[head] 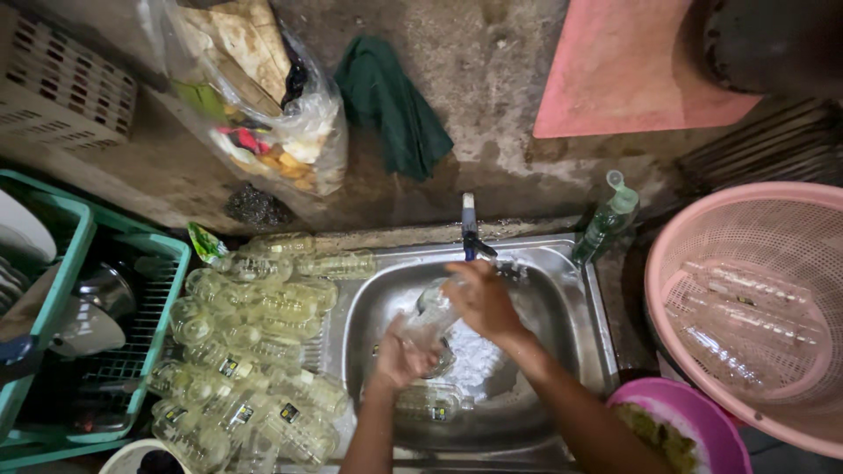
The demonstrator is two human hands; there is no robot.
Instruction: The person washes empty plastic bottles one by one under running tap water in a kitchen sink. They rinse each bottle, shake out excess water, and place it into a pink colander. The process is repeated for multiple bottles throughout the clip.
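Left hand fingers clenched around the base of a clear plastic bottle; right hand wrapped over its upper end, beneath the blue-handled tap. Below the fingers, the steel sink basin holds another clear bottle. Left of them, a heap of clear bottles; far right, a pink mesh basket.
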